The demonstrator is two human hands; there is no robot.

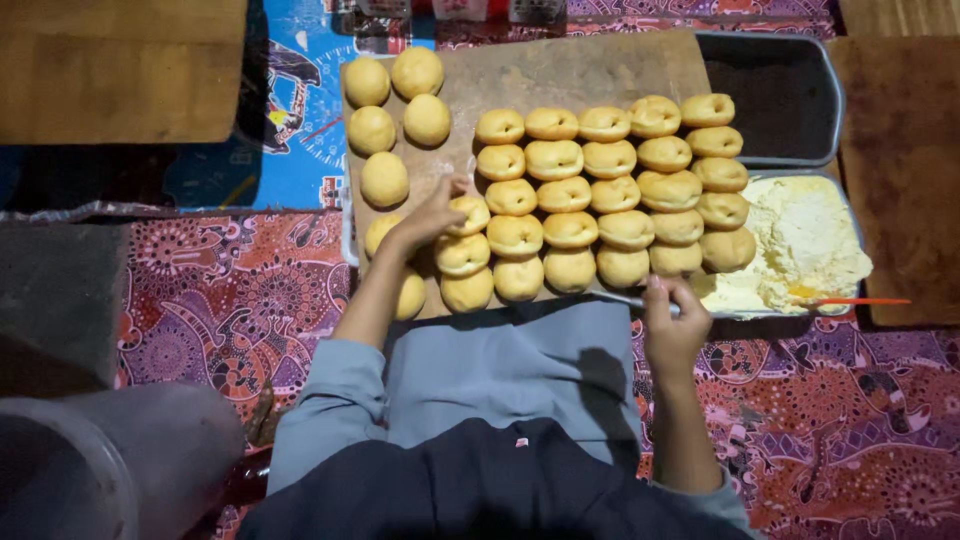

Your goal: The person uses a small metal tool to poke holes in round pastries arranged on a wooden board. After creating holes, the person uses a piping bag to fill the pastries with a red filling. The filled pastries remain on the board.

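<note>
Warm, dim light falls from above onto the middle of the view, leaving the pale filling [800, 240] nearly washed out, the corners and grey bucket [100, 470] in murky shadow, and the whole picture slightly soft and grainy.

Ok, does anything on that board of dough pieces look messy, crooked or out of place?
Mostly tidy. The filled dough pieces sit in fairly even rows on the board, and the left hand rests on one. The odd bit is the pale filling on the tray at the right: it spreads unevenly out to the rim.
</note>
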